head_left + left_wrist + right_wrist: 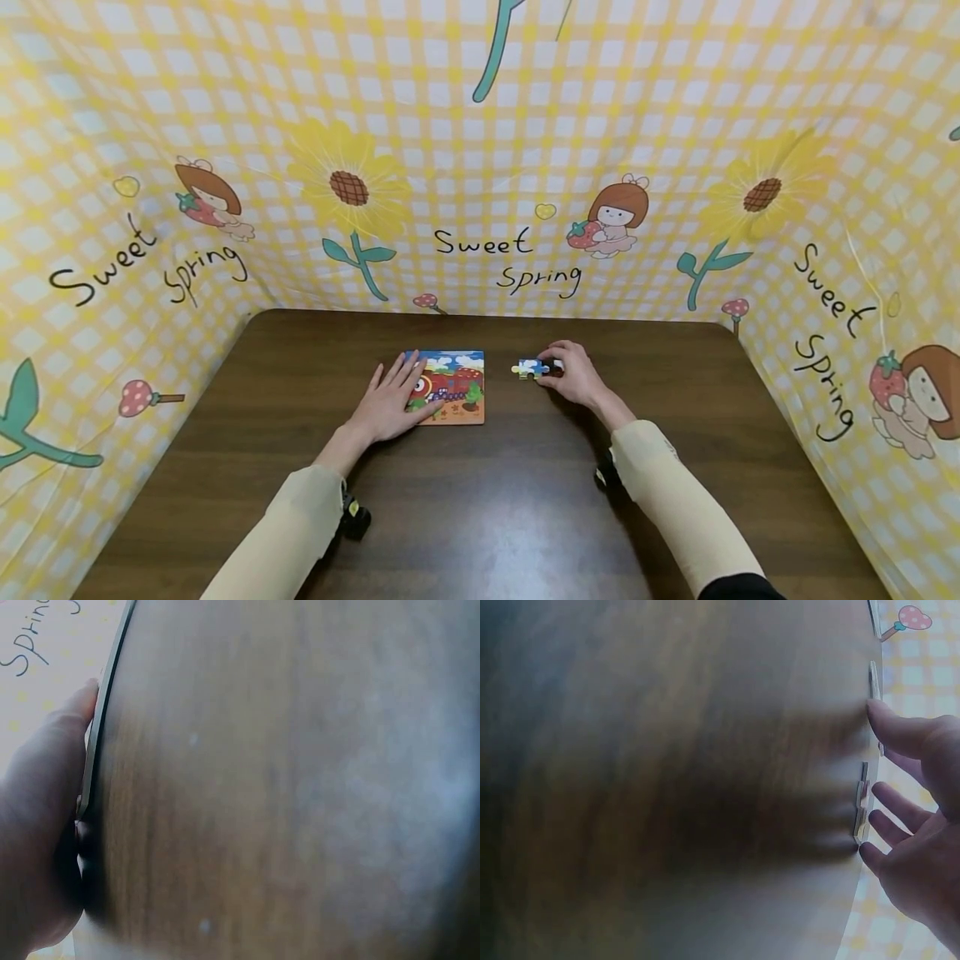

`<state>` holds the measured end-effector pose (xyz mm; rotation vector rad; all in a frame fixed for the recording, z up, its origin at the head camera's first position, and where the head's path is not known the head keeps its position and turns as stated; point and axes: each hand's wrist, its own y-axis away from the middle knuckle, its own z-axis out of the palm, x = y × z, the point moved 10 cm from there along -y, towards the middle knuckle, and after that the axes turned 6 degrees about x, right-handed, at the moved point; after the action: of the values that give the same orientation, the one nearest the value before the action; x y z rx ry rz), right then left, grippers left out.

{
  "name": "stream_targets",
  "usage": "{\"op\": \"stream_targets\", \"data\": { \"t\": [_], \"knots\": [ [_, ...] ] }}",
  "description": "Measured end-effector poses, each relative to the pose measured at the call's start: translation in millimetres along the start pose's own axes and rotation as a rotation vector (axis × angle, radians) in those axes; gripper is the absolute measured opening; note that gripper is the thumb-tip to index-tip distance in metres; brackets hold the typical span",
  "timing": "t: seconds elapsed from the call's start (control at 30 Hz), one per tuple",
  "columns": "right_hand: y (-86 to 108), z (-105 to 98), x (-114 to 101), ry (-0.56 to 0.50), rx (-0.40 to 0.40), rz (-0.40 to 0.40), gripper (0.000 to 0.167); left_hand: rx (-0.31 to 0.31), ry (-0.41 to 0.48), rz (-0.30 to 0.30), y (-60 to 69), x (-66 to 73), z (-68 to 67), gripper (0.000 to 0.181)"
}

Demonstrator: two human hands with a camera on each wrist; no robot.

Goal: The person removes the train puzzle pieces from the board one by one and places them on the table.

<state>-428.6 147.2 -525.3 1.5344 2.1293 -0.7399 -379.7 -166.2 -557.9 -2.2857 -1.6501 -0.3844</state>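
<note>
Head view: left hand (392, 402) lies palm-down with fingers spread, resting over the left part of a picture board (456, 387); the uncovered part, a red train under clouds, shows just right of the fingers; nothing gripped by this hand. Right hand (573, 375) has thumb and fingers bent in narrow, thumb on the near edge and a finger on the far edge of a jigsaw piece (531, 368), which looks pinched between them; the right wrist view shows further thin pieces (860, 814) by that hand's lower fingers; count unclear.

Key relation, as judged: the piece lies on the board's right side, between right hand and left hand, with a strip of bare tabletop (498, 387) separating it from the board's edge; its longer axis seems to run left to right, along the line joining the hands; right hand is the nearer, in fact touching it; left hand is well apart from it, the visible board lying between. Left wrist view mostly blurred wood; nothing more to be read there.
</note>
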Motion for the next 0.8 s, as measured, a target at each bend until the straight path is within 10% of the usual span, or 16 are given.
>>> {"op": "stream_targets", "data": {
  "t": [0.8],
  "knots": [
    [-15.7, 24, -55, -0.230, -0.005, 0.018, 0.066, 0.016, 0.077, 0.008, 0.0, -2.0, -10.4, 0.095]
  ]
}}
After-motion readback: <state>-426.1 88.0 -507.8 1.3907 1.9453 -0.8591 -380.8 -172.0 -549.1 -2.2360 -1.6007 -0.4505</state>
